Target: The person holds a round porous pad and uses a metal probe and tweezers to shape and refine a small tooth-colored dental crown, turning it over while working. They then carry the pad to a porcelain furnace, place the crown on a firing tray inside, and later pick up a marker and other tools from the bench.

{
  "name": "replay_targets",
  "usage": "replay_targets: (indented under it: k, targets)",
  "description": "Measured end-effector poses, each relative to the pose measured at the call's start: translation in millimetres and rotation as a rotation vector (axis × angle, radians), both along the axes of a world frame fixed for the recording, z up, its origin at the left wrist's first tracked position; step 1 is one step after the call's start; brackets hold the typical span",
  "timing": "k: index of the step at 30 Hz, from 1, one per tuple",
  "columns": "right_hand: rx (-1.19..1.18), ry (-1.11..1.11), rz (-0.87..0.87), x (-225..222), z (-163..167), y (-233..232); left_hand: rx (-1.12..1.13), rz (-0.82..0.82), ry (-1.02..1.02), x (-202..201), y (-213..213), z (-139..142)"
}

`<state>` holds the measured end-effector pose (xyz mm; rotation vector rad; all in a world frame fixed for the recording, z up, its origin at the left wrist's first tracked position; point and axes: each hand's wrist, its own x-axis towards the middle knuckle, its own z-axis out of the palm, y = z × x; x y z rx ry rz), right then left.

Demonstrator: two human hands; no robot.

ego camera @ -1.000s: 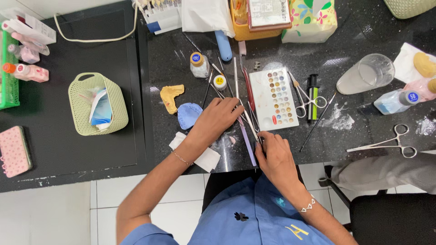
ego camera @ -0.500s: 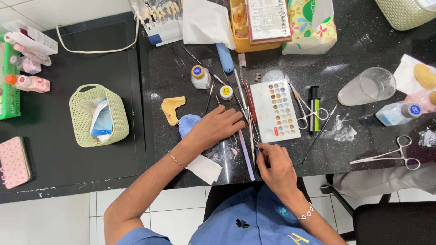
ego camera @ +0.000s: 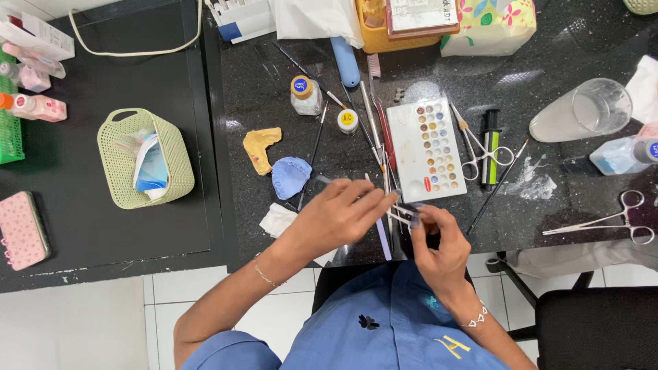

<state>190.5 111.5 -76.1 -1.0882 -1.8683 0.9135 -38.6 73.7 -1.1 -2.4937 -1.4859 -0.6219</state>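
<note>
A black speckled counter (ego camera: 569,157) carries nearly everything, with a plain black table (ego camera: 103,226) joined to its left edge. On that table, a pale green woven basket (ego camera: 145,159) stands near the middle and a pink case (ego camera: 22,229) lies by the left edge. On the counter, a clear plastic cup (ego camera: 581,111) lies on its side toward the right edge, and a white palette (ego camera: 426,147) of small colour wells sits at the middle, with scissors (ego camera: 480,147) just beside it on the right. A blue dental cast (ego camera: 290,176) and a yellow one (ego camera: 261,147) lie left of the palette, a small capped jar (ego camera: 304,95) behind them. Metal forceps (ego camera: 606,220) rest near the front right corner. At the front edge, the left hand (ego camera: 339,218) and right hand (ego camera: 439,240) meet just over the counter. The left hand's fingers are stretched forward and closed at the tips on a thin instrument (ego camera: 404,214); the right hand's fingers are curled in and pinch the same instrument from the other side. What kind of instrument it is cannot be told. It sits between the two hands, just in front of the palette.
</note>
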Motion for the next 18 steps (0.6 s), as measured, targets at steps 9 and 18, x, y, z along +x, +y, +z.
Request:
replay_targets:
  k: [9, 18]
  targets:
    - [0.106, -0.378, 0.246, -28, 29, 10, -0.461, 0.354, -1.387, 3, -52, -18]
    - [0.109, -0.395, 0.342, -20, 22, 20, -0.766, 0.248, -2.156, 53, -50, -68]
